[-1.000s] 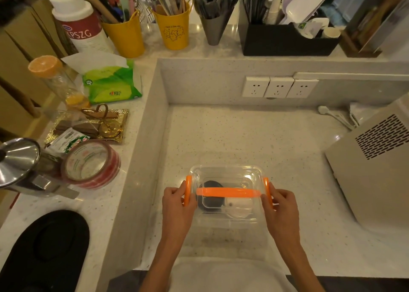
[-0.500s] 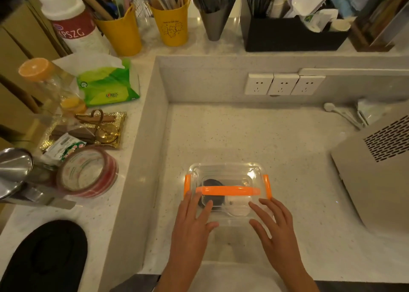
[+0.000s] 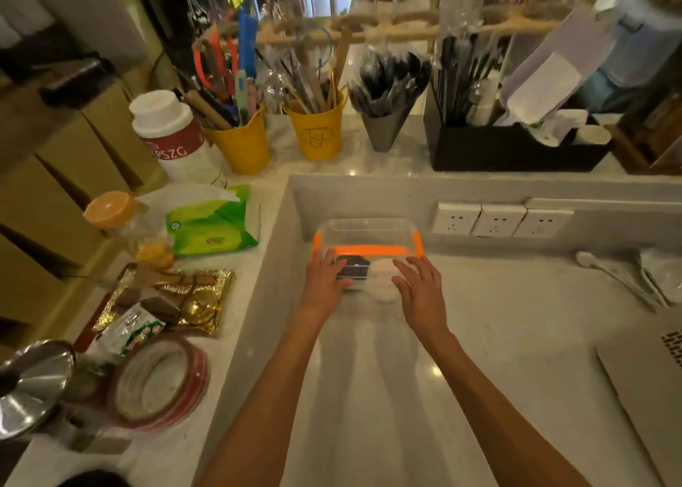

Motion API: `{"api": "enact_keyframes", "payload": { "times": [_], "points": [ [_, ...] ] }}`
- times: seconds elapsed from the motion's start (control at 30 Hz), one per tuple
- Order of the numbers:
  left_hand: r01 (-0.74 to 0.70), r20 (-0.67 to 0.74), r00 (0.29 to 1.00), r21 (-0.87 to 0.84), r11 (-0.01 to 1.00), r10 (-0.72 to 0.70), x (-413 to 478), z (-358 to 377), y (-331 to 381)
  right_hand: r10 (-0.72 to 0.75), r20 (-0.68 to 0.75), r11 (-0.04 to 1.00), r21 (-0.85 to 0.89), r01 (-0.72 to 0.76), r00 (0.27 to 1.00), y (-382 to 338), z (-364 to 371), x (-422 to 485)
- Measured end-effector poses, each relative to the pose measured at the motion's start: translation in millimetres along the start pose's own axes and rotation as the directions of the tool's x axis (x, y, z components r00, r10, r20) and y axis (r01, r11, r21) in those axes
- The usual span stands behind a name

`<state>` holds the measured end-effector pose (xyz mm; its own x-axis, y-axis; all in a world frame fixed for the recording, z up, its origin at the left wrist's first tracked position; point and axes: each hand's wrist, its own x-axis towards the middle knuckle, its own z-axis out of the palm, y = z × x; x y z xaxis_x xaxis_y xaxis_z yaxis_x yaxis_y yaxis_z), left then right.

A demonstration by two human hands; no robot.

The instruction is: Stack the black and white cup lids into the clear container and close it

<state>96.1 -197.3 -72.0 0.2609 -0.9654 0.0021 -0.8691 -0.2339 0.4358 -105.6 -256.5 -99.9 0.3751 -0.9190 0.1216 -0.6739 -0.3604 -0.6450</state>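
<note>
The clear container [image 3: 369, 230] with orange clips and an orange handle has its lid on and stands at the back of the lower counter, close to the wall. Through its near side I see a stack of black lids [image 3: 353, 269] on the left and white lids [image 3: 383, 283] on the right. My left hand [image 3: 326, 283] lies flat against the container's near left side with its fingers straight. My right hand [image 3: 419, 287] is at the near right side, fingers spread and straight, touching or almost touching the container.
The raised ledge on the left holds a tissue pack [image 3: 212, 221], a gold tray [image 3: 166, 298], a tape roll [image 3: 162, 379] and a steel lid [image 3: 29, 383]. Yellow utensil cups [image 3: 317, 132] line the back shelf. Wall sockets [image 3: 498, 219] sit right of the container. A grey appliance [image 3: 649, 394] stands at the right.
Both hands let go of the orange side clips, opened flat and moved to the near side. The container now stands much farther back, near the wall.
</note>
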Motion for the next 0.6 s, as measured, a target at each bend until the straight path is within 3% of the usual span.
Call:
{"api": "enact_keyframes", "payload": {
  "times": [0.33,0.47,0.6],
  "points": [
    [-0.156,-0.101,0.985,-0.175,0.972,0.14,21.8,-6.3,-12.6,0.026,-0.038,0.999,0.027,-0.025,0.999,-7.7,11.8,24.2],
    [-0.019,0.024,0.999,-0.169,0.985,0.024,32.8,-16.7,-8.2,0.028,-0.007,0.999,-0.014,-0.028,1.0,-13.3,7.6,26.2],
    [0.122,0.02,0.992,0.074,0.99,-0.124,27.5,-22.9,22.8,0.001,0.105,1.0,-0.022,0.002,0.994,-18.9,-12.1,32.9]
  ]
}}
